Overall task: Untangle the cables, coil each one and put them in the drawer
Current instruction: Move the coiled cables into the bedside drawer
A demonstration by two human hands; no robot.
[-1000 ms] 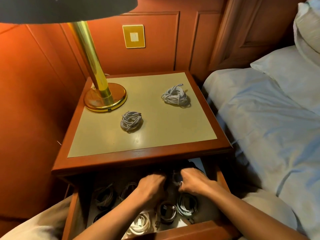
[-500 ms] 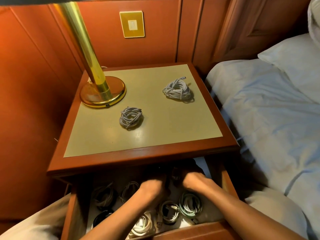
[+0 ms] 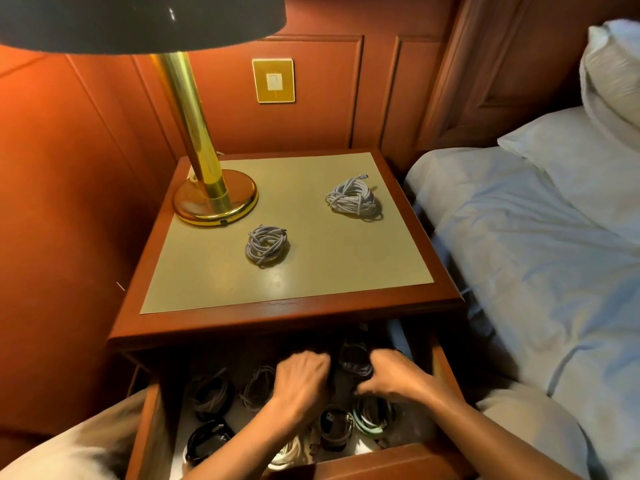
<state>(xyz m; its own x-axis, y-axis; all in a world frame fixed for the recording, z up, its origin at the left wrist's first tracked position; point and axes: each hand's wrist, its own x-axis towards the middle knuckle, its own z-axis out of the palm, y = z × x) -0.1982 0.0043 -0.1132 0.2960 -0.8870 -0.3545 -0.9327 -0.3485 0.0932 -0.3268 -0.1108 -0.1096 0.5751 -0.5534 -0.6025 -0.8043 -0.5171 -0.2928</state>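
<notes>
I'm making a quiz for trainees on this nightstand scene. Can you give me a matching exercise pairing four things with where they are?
Things:
1. brass lamp base
2. small grey coiled cable
3. larger white coiled cable
4. mint-green coiled cable

Places:
A. inside the open wooden drawer
B. tabletop, far right
C. tabletop, far left corner
D. tabletop, middle, in front of the lamp

Pairs: 1-C, 2-D, 3-B, 4-A

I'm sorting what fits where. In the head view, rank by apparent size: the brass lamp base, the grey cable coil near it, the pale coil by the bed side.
1. Round brass lamp base.
2. Pale whitish cable coil.
3. Grey cable coil, only slightly smaller; this order is unsure.
</notes>
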